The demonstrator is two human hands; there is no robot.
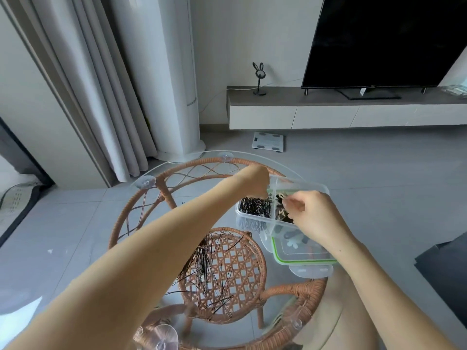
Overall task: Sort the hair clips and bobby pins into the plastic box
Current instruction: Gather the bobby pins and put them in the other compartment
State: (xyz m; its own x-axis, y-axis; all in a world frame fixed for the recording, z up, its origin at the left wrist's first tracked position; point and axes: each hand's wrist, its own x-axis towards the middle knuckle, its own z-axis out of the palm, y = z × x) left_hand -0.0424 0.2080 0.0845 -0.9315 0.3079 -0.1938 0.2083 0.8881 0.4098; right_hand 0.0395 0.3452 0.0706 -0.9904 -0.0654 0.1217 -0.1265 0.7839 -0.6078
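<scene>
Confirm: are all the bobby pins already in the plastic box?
No: a loose pile of bobby pins still lies on the glass tabletop, outside the plastic box, whose left compartment holds only some.

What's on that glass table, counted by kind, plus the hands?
Plastic box: 1
Green-rimmed lid: 1
Heap of loose bobby pins: 1 (single pins too many to count)
Hands: 2, left hand, right hand
Total: 5

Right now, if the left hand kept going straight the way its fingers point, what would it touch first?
Probably the bobby pins in the left compartment of the plastic box. The left hand hangs over them, fingers curled downward. Depth is hard to judge; it may already be touching them.
</scene>
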